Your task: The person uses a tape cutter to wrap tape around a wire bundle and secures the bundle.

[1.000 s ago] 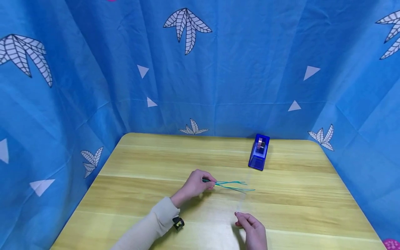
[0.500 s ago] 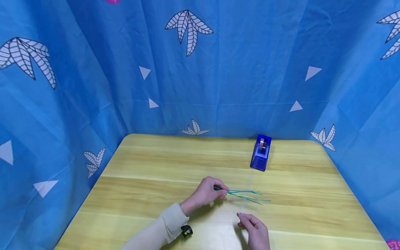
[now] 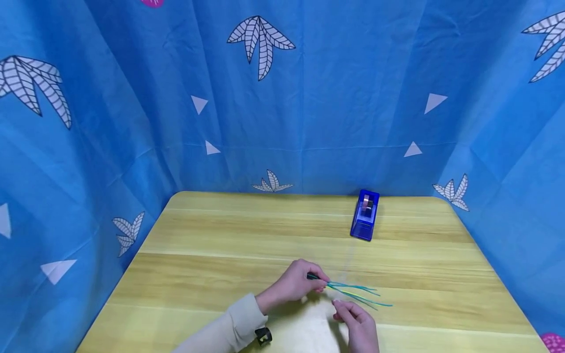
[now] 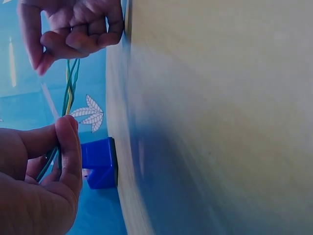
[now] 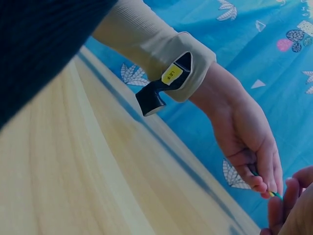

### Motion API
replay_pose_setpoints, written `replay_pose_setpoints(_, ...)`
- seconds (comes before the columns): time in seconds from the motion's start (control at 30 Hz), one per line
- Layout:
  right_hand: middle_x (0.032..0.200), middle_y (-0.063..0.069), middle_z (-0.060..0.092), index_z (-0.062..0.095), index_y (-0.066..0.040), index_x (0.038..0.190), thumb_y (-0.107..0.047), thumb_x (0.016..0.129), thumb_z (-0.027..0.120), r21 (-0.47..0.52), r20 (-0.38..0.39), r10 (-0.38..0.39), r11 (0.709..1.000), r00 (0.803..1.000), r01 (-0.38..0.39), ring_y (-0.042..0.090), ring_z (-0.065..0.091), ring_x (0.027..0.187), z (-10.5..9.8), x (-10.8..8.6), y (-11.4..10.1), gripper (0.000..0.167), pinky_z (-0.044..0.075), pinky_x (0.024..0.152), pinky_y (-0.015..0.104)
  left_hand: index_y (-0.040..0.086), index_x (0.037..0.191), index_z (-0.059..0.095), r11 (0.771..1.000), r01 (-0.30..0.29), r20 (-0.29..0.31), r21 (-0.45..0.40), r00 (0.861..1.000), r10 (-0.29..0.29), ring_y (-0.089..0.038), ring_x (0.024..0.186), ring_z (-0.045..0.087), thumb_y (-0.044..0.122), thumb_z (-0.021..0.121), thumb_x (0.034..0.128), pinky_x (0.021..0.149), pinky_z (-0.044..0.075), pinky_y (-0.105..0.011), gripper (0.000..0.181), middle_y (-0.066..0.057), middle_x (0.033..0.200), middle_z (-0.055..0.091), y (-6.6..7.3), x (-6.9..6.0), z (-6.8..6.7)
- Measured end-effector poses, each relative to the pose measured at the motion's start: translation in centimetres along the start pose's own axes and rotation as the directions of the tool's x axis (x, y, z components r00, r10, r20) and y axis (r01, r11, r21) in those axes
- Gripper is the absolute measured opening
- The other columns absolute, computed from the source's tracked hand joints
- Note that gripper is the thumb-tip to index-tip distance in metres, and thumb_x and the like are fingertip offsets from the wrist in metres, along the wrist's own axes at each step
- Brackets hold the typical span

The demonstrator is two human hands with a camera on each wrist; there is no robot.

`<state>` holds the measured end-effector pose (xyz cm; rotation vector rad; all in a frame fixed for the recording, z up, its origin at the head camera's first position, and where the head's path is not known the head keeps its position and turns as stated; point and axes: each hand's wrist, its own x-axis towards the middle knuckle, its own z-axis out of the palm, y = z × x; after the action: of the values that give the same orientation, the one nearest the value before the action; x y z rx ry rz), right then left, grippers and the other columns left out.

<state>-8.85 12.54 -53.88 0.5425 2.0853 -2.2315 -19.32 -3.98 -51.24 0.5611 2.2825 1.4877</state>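
My left hand (image 3: 296,283) pinches a small bundle of green and yellow wires (image 3: 348,285) between thumb and fingers, just above the table. The wires' free ends fan out to the right. My right hand (image 3: 358,324), near the front edge, pinches the end of a clear strip of tape (image 4: 49,100). This strip runs back toward a blue tape dispenser (image 3: 365,215) and is only faintly visible in the head view. The wires pass close to the right fingertips; whether they touch the tape I cannot tell. In the right wrist view the right hand partly hides the wires.
A wooden table (image 3: 212,235) carries everything. Blue patterned curtain (image 3: 282,108) hangs behind it and along both sides. A black wrist mount (image 3: 263,336) sits at the left cuff.
My left hand has carried the wires right and toward the front, so they now lie close to my right fingertips. The right hand stays almost in place, still pinching the tape.
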Motion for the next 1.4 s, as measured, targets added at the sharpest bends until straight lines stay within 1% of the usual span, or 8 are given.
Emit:
replay_pose_setpoints(0.2,0.082,-0.009,0.07,0.072,0.004,0.104,-0.008,0.101,0.063,-0.003,-0.012,-0.036,0.999,0.999,0.036,0.005,0.065,0.078,0.09,0.01,0.08,0.016,0.051,0.081,0.017,0.011,0.096,0.08,1.0,-0.001,0.052,0.031,0.999,0.0,-0.007,0.067,0.064,0.007,0.074,0.0939,0.07,0.053,-0.018,0.007,0.0,0.076,0.074,0.06,-0.15,0.12)
replay_pose_setpoints(0.43,0.084,-0.008,0.074,0.069,0.01,0.109,-0.007,0.102,0.061,-0.026,0.006,-0.067,0.997,0.998,0.067,0.003,0.067,0.08,0.12,0.03,0.13,0.02,0.052,0.081,0.019,0.011,0.095,0.079,1.0,0.016,0.069,0.012,0.997,-0.017,-0.009,0.067,0.065,0.005,0.073,0.0941,0.069,0.054,-0.018,0.009,0.001,0.075,0.073,0.03,-0.32,0.13)
replay_pose_setpoints(0.67,0.092,-0.006,0.077,0.069,0.01,0.111,-0.009,0.103,0.061,-0.035,0.008,-0.058,0.998,0.998,0.059,-0.001,0.067,0.09,-0.02,0.04,0.13,0.022,0.049,0.089,0.013,0.009,0.095,0.079,1.0,-0.009,0.095,0.024,0.995,0.007,-0.008,0.068,0.066,0.005,0.073,0.0939,0.069,0.054,-0.018,0.008,-0.004,0.077,0.074,-0.02,-0.33,0.12)
replay_pose_setpoints(0.8,0.093,-0.009,0.077,0.069,0.01,0.111,-0.008,0.103,0.061,-0.016,0.015,-0.068,0.998,0.998,0.069,-0.002,0.067,0.091,-0.01,0.08,0.01,0.021,0.048,0.089,0.012,0.01,0.095,0.08,0.998,-0.026,0.101,0.054,0.995,0.02,-0.01,0.067,0.065,0.006,0.074,0.094,0.069,0.053,-0.017,0.007,-0.007,0.077,0.074,0.07,-0.23,0.01)
replay_pose_setpoints(0.93,0.093,-0.01,0.077,0.069,0.011,0.11,-0.006,0.102,0.061,0.013,0.018,-0.074,0.997,0.997,0.074,-0.002,0.067,0.091,0.09,0.12,-0.05,0.02,0.049,0.089,0.012,0.01,0.094,0.08,0.997,-0.036,0.108,0.074,0.994,0.028,-0.01,0.068,0.066,0.007,0.075,0.0929,0.07,0.053,-0.017,0.006,-0.005,0.076,0.074,0.14,-0.23,-0.01)
replay_pose_setpoints(1.17,0.091,-0.012,0.076,0.068,0.012,0.11,-0.004,0.102,0.062,0.033,0.018,-0.094,0.995,0.995,0.093,-0.002,0.067,0.09,0.18,0.17,0.11,0.02,0.05,0.088,0.013,0.011,0.097,0.081,0.992,-0.056,0.125,0.111,0.991,0.042,-0.003,0.066,0.064,0.009,0.078,0.0913,0.071,0.054,-0.017,0.008,0.002,0.079,0.076,-0.34,-0.17,-0.04)
replay_pose_setpoints(1.3,0.093,-0.014,0.075,0.068,0.012,0.112,-0.006,0.102,0.062,0.03,0.02,-0.094,0.995,0.995,0.093,-0.002,0.067,0.09,0.1,0.23,0.16,0.022,0.05,0.088,0.012,0.01,0.098,0.081,0.994,-0.051,0.106,0.097,0.994,0.041,-0.005,0.066,0.065,0.008,0.077,0.0914,0.067,0.054,-0.017,0.008,0.0,0.08,0.076,-0.29,-0.23,0.11)
replay_pose_setpoints(1.4,0.096,-0.014,0.075,0.068,0.01,0.114,-0.008,0.102,0.062,0.024,0.021,-0.081,0.996,0.997,0.08,-0.001,0.068,0.092,0.04,0.24,0.12,0.023,0.05,0.09,0.013,0.01,0.097,0.081,0.998,-0.031,0.075,0.06,0.997,0.027,-0.008,0.066,0.067,0.006,0.076,0.092,0.066,0.055,-0.018,0.008,-0.001,0.079,0.076,-0.19,-0.32,0.27)
